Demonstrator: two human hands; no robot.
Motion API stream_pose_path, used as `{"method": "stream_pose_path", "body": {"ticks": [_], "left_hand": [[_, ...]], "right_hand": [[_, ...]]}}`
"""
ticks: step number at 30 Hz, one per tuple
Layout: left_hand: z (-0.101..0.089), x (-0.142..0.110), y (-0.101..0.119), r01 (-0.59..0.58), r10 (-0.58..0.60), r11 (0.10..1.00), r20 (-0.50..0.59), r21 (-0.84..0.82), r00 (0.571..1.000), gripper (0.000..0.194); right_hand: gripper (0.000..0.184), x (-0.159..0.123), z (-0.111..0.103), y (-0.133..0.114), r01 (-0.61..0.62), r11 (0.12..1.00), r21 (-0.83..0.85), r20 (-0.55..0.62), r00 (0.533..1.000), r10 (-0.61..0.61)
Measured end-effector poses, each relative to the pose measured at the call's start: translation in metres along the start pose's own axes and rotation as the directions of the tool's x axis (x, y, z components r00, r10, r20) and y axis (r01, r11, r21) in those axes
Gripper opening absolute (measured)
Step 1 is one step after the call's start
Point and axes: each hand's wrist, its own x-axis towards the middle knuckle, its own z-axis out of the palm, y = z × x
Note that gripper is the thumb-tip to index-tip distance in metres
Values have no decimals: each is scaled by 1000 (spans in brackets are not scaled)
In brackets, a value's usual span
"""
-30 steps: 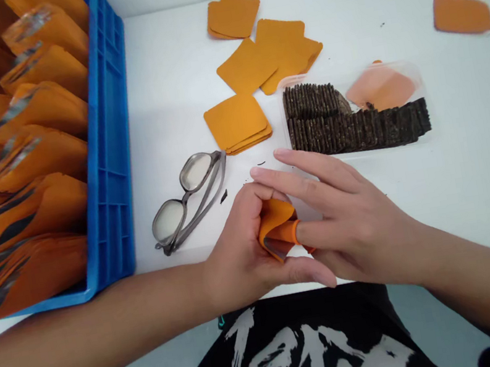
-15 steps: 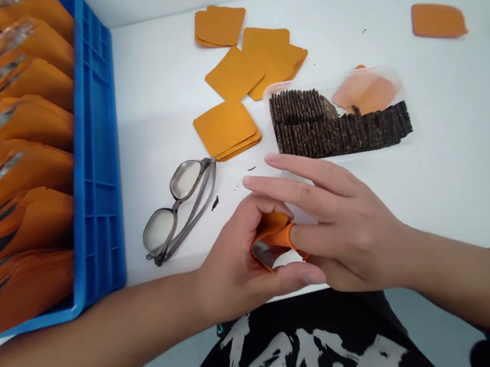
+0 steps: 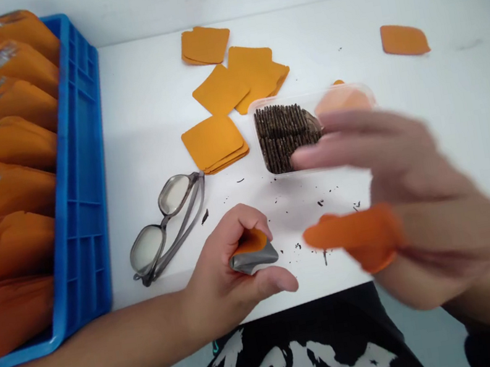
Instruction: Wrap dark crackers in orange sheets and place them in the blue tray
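Where the white table (image 3: 452, 130) runs back to the wall, a blue crate (image 3: 83, 173) stands on its left side, packed with orange pouches (image 3: 7, 142) leaning in rows. Right of the crate, toward the wall, loose orange squares (image 3: 232, 79) lie scattered flat, one small stack (image 3: 214, 143) nearest the crate and a single square (image 3: 404, 39) well apart to the right. Just right of that stack sits a clear tray (image 3: 260, 106) holding dark crackers (image 3: 281, 133) stood on edge in rows. Right hand (image 3: 417, 198), blurred, hangs spread above the table in front of the tray, fingers loose and gripping nothing, an orange rubber cover (image 3: 352, 237) on the thumb. Left hand (image 3: 232, 273) rests at the table's near edge, right of the crate, fingers and thumb pinched closed on a small pouch (image 3: 251, 252), orange outside and silvery inside, its mouth bowed open. Grey glasses (image 3: 167, 224) lie folded between the crate and the left hand, apart from both. Dark crumbs (image 3: 323, 201) speckle the table between tray and hands.
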Motion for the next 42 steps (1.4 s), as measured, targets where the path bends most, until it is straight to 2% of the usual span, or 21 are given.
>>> {"method": "stream_pose_path", "body": {"ticks": [2, 3, 5, 7, 9, 12, 14, 17, 20, 25, 28, 31, 37, 40, 42], "left_hand": [[-1, 0, 2, 5, -5, 1000, 9, 27, 1000, 42], [-2, 0, 2, 7, -7, 999, 13, 35, 1000, 42], [-3, 0, 4, 11, -11, 998, 11, 56, 1000, 43], [-3, 0, 5, 18, -18, 997, 6, 81, 1000, 46], [-3, 0, 6, 35, -37, 994, 13, 103, 999, 47], [-3, 0, 7, 52, -55, 991, 19, 124, 998, 48], [-3, 1, 8, 41, -41, 986, -4, 163, 999, 49], [-2, 3, 8, -5, 13, 976, -33, 220, 999, 52], [-3, 3, 6, -20, 25, 978, -24, 206, 999, 53], [-3, 2, 6, 8, -4, 985, -20, 174, 1000, 52], [-2, 1, 7, 12, -8, 986, -27, 168, 1000, 52], [-3, 0, 7, 9, -5, 987, -24, 161, 1000, 53], [-5, 1, 2, -20, 23, 983, -14, 181, 1000, 48], [-5, 2, 2, -19, 24, 985, -26, 172, 999, 49], [-4, 2, 3, -13, 19, 985, -34, 171, 999, 48]], "right_hand": [[33, 6, -21, 6, -145, 983, -116, -79, 987, 136], [31, 10, -31, 12, -220, 959, -180, -77, 975, 209], [22, 19, -48, 28, -311, 896, -318, 12, 943, 332], [23, 29, -59, 49, -324, 839, -436, 119, 904, 411], [34, 38, -59, 69, -357, 777, -519, 188, 839, 511], [43, 46, -44, 86, -374, 693, -616, 274, 723, 634], [42, 47, -33, 89, -397, 691, -605, 298, 691, 658], [33, 44, -24, 90, -451, 735, -507, 275, 723, 634], [22, 40, -26, 96, -483, 761, -432, 255, 745, 617], [14, 37, -34, 101, -416, 836, -357, 267, 813, 518], [13, 36, -36, 96, -432, 825, -364, 256, 805, 535], [12, 36, -40, 89, -478, 788, -388, 184, 798, 574], [8, 41, -49, 69, -470, 773, -426, -22, 860, 510], [13, 45, -50, 60, -413, 799, -437, -92, 904, 417], [19, 46, -47, 54, -253, 864, -436, -61, 966, 252]]}}
